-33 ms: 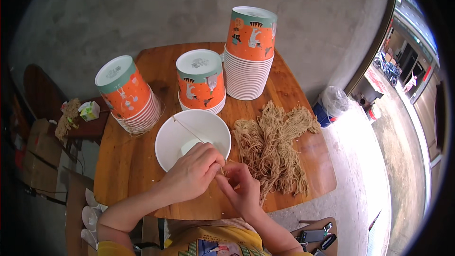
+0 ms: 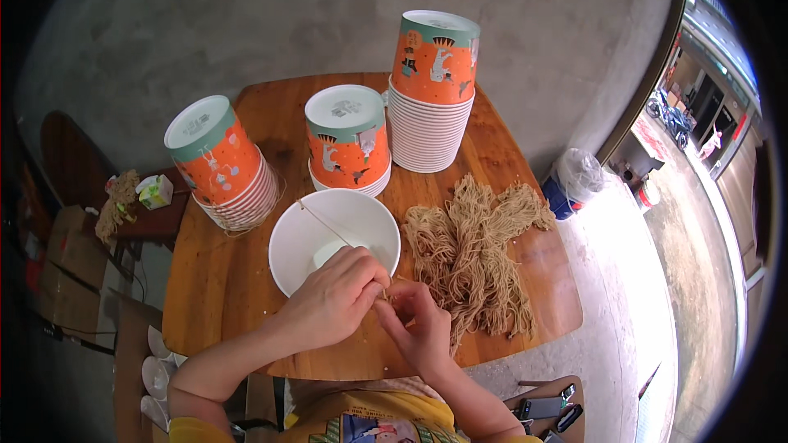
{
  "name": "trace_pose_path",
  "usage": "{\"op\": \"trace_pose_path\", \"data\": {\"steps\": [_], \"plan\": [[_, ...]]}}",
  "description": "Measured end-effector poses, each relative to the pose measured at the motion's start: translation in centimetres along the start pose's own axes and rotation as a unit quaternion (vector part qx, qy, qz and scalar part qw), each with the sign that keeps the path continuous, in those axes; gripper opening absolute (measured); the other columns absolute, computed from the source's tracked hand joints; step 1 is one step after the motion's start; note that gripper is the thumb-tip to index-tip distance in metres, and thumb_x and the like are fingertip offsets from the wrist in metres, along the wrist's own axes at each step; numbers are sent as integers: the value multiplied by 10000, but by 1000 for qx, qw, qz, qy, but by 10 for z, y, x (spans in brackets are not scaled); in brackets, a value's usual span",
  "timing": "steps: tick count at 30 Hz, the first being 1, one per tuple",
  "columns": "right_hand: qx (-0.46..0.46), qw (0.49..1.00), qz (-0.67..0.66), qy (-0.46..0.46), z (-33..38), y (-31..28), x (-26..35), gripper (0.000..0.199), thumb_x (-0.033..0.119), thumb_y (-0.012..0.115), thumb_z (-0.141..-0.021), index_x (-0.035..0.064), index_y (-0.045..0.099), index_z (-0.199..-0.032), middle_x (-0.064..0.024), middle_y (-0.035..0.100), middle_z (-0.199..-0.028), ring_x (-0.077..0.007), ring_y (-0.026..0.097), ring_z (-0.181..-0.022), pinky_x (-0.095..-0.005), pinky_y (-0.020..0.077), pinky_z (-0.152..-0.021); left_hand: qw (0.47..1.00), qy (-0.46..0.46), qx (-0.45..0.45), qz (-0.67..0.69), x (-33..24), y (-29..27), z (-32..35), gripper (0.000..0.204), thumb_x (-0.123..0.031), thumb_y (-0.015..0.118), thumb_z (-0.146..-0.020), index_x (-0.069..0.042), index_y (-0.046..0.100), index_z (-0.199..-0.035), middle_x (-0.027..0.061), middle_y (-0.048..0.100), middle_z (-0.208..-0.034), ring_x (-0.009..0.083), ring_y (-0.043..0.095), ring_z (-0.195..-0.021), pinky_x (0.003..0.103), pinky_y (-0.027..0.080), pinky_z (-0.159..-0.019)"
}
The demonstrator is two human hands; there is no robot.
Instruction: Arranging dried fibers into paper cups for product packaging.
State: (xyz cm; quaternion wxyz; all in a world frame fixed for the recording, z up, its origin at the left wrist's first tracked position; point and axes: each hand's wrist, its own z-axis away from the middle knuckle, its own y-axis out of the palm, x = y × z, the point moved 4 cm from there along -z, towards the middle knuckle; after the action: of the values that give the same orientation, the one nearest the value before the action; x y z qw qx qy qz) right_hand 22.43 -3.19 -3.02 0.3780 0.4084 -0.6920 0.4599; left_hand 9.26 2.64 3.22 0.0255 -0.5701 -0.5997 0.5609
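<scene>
A white paper bucket (image 2: 287,234) stands open side up at the near middle of the table. A thin tan cord (image 2: 324,223) runs from its far rim across the opening to my fingers. My left hand (image 2: 341,295) lies over the bucket's near rim, thumb and forefinger pinched on the cord. Against those fingertips, my right hand (image 2: 419,320) is closed in a pinch on the cord's end, just right of the bucket. The exact spot between the fingertips is mostly hidden. Right of my hands lies a heap of tan cords (image 2: 476,267).
Upside-down orange paper buckets stand in a left stack (image 2: 217,160), a middle stack (image 2: 349,139) and a tall right stack (image 2: 431,98) on the wooden table (image 2: 217,295). Loose cord hangs around the left stack. A lidded blue bucket (image 2: 566,189) stands beyond the table's right edge.
</scene>
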Motion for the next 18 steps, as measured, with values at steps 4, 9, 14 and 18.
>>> {"op": "trace_pose_path", "data": {"steps": [4, 9, 14, 18], "plan": [[-5, 999, 43, -29, 0, 1, -2, 215, 108, 733, -840, 46, 557, -947, -40, 652, -657, -83, 622, -558, -235, 505, -538, 1000, 10, 6, -9, 0, 1, -2, 86, -26, 550, -883, -37, 501, -953, 118, 524, -917, 326, 530, -907, 421, 460, -765], [-29, 992, 93, -78, 0, 0, -1, 178, 102, 721, -826, 66, 569, -911, -53, 629, -645, -140, 622, -537, -272, 500, -511, 998, 17, -5, -59, -3, -2, 0, 128, -1, 570, -843, -38, 502, -945, 113, 519, -907, 325, 535, -882, 416, 465, -738], [-56, 995, 39, -67, 10, 7, -4, 165, 82, 709, -806, 72, 584, -913, -66, 614, -655, -179, 621, -540, -303, 500, -504, 996, 37, -7, -81, -6, -1, -1, 155, 10, 582, -807, -38, 505, -932, 106, 516, -887, 318, 536, -854, 412, 459, -718], [-46, 995, 42, -80, 7, 11, -1, 174, 84, 711, -810, 69, 588, -932, -68, 613, -661, -168, 611, -540, -290, 498, -510, 989, 66, -15, -132, -7, -3, -1, 176, -4, 607, -766, -48, 515, -910, 93, 510, -859, 303, 538, -839, 401, 440, -718]]}}
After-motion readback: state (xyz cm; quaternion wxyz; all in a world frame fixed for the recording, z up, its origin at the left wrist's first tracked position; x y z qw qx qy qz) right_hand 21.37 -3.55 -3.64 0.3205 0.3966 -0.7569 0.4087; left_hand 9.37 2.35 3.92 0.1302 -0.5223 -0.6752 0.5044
